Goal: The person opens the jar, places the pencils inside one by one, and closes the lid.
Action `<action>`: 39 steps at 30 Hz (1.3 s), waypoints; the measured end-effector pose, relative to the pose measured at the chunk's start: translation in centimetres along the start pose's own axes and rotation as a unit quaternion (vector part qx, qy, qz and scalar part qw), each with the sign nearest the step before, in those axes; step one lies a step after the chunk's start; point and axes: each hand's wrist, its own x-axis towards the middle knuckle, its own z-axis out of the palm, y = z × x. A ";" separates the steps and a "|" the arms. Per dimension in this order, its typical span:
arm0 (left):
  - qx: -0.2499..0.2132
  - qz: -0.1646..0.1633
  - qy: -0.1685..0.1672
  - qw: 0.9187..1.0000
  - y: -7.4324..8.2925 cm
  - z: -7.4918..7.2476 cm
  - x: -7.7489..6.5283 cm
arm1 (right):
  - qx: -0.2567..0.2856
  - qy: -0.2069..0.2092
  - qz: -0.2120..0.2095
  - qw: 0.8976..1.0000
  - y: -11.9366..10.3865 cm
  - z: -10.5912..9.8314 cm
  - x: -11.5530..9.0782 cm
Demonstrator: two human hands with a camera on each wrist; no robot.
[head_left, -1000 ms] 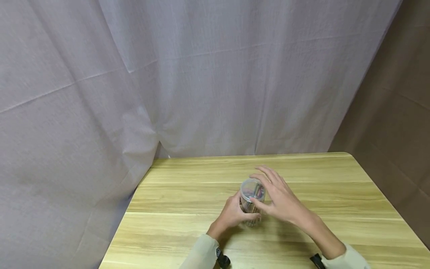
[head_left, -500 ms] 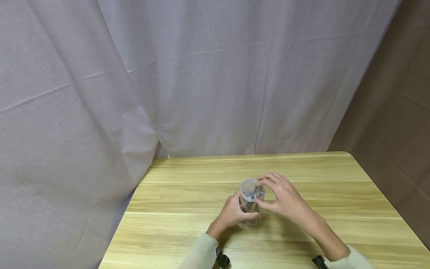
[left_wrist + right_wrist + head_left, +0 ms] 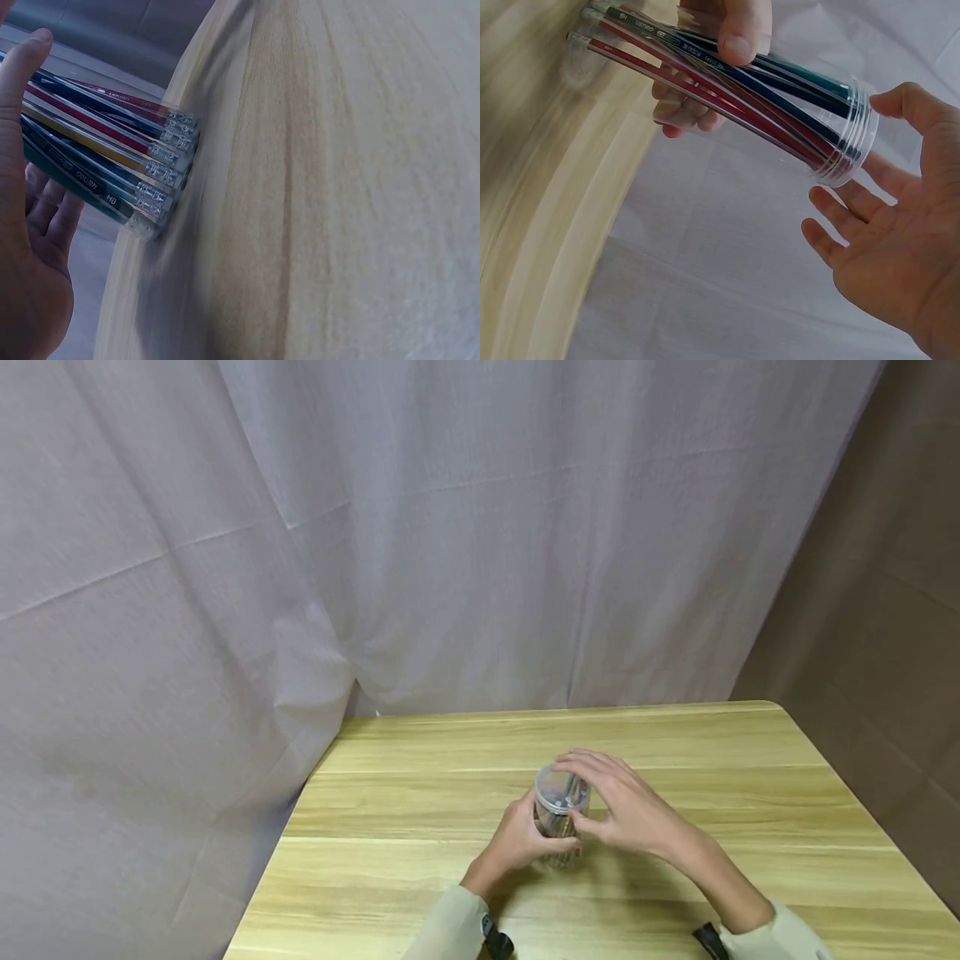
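Observation:
A clear plastic jar (image 3: 552, 824) holds several pencils (image 3: 780, 137) in red, dark blue, green and yellow. My left hand (image 3: 516, 835) grips the jar low around its side, thumb in front. In the left wrist view the jar's base end is close over the wooden table, with the pencils' (image 3: 112, 142) ends towards it. A clear lid (image 3: 551, 783) caps the jar. My right hand (image 3: 633, 810) holds the lid by its rim, thumb at the near side and index finger at the far side. The other fingers spread loosely beyond it in the right wrist view.
The wooden table (image 3: 375, 877) has a light striped grain. A grey curtain (image 3: 465, 568) hangs behind it and along the left, and a brown cloth (image 3: 885, 652) hangs on the right. Black straps (image 3: 495, 937) sit at the sleeve cuffs.
My right hand's fingers shift right towards the lid's edge, then back left across its top, with the thumb at the near rim. My left hand and the jar stay almost in place.

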 end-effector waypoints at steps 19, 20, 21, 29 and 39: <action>0.013 0.009 0.005 1.000 0.1 -0.1 0.1 | 0.060 0.008 0.006 0.998 -0.1 0.4 0.0; 0.010 0.008 0.004 1.000 0.1 0.0 0.1 | 0.070 -0.005 0.003 0.998 0.0 0.1 0.2; 0.007 0.007 0.003 1.000 0.0 0.0 0.1 | 0.077 -0.016 0.000 0.997 0.1 -0.1 0.3; 0.004 0.005 0.002 1.000 0.1 0.0 0.1 | 0.076 0.002 0.011 0.997 0.2 -0.1 0.6; 0.009 0.012 0.001 1.000 0.1 -0.1 -0.1 | 0.077 0.047 0.040 0.995 -0.7 1.4 -0.2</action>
